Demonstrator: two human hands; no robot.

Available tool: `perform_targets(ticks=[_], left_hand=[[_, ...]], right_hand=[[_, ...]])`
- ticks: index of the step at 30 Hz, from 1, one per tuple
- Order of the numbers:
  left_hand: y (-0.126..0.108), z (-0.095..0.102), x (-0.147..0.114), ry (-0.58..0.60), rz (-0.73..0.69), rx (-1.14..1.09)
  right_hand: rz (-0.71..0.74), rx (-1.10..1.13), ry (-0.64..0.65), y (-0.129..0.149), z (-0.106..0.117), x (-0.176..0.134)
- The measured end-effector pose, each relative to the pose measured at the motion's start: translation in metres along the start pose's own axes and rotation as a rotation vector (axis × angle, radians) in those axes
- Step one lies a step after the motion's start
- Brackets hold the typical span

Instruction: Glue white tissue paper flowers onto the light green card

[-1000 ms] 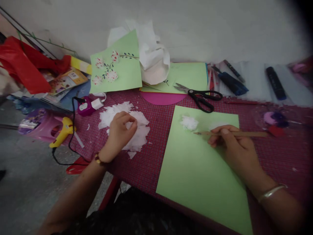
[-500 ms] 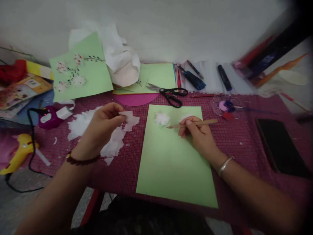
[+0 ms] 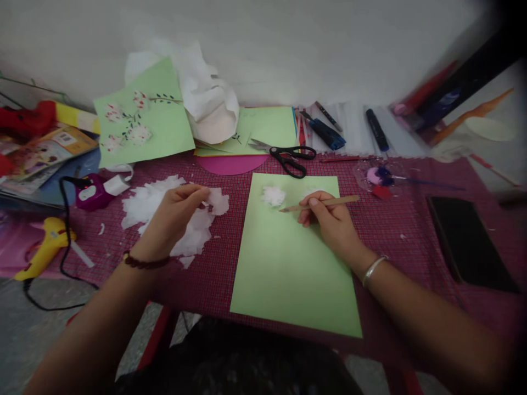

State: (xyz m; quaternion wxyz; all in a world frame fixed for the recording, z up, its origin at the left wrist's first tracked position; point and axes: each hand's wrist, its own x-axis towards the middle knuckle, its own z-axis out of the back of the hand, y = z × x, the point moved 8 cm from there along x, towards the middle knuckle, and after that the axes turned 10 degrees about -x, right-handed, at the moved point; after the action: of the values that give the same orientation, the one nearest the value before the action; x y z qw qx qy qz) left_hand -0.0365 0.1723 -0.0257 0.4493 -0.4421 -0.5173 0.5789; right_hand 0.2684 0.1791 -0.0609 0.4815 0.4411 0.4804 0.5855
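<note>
My left hand (image 3: 175,216) is closed, pinching a small piece of white tissue paper (image 3: 219,202) between thumb and fingertips. Below and behind it lies a loose pile of white tissue paper squares (image 3: 142,203). A wooden pencil (image 3: 346,201) rests in the closed grip of my right hand (image 3: 331,222), its tip pointing left over the light green sheet (image 3: 294,274). Near the sheet's top left sits a puffy white paper flower (image 3: 273,196), just beyond the pencil tip. A second white patch shows partly behind my right fingers.
Black-handled scissors (image 3: 293,156) lie at the sheet's top edge. On the left are a yellow glue gun (image 3: 45,249) with a cable and a purple plug adapter (image 3: 93,192). A decorated green card (image 3: 144,137) leans at the back. A dark phone (image 3: 469,241) lies right.
The view has shifted slightly, so most things sit a little farther right on the left side. My left fingers have turned over the tissue piece. My right hand keeps the pencil.
</note>
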Motion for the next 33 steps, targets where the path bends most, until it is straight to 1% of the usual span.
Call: perform_targets(ticks=[2, 3, 5, 6, 7, 8, 11, 13, 20, 24, 26, 29, 33], left_hand=[[-0.006, 0.007, -0.001, -0.015, -0.035, -0.001], [-0.010, 0.009, -0.001, -0.005, -0.071, 0.050], [-0.020, 0.014, -0.001, -0.011, -0.178, 0.249], [-0.023, 0.017, -0.001, -0.027, -0.209, 0.338], [-0.022, 0.020, -0.001, -0.045, -0.205, 0.367], [-0.021, 0.023, -0.001, -0.058, -0.178, 0.318], [-0.011, 0.024, -0.002, -0.042, -0.043, -0.023], [-0.009, 0.021, -0.005, -0.029, -0.002, -0.122], [0.003, 0.008, -0.011, -0.010, 0.169, -0.263], [0.004, -0.006, -0.014, 0.119, 0.182, -0.317], [0.005, -0.012, -0.015, 0.155, 0.191, -0.351], [0.009, -0.015, -0.016, 0.128, 0.209, -0.331], [0.012, -0.016, -0.013, 0.083, 0.188, -0.304]], right_hand=[[0.006, 0.001, 0.002, 0.000, 0.000, 0.000], [0.007, 0.005, 0.002, 0.000, 0.000, 0.000], [0.008, 0.011, -0.001, -0.001, 0.000, -0.001], [0.008, 0.014, -0.002, -0.001, 0.000, -0.001], [0.008, 0.015, -0.002, -0.001, 0.000, -0.001], [0.009, 0.016, 0.000, -0.001, -0.001, -0.001], [0.018, 0.013, 0.003, -0.001, -0.001, -0.001], [0.023, 0.009, 0.005, -0.001, -0.001, -0.001], [0.013, 0.020, 0.012, -0.001, -0.002, -0.001], [0.002, 0.013, 0.016, -0.001, -0.003, -0.001], [0.002, 0.012, 0.017, -0.002, -0.003, -0.001], [0.009, 0.018, 0.017, -0.002, -0.003, 0.000], [0.013, 0.015, 0.015, -0.001, -0.003, 0.000]])
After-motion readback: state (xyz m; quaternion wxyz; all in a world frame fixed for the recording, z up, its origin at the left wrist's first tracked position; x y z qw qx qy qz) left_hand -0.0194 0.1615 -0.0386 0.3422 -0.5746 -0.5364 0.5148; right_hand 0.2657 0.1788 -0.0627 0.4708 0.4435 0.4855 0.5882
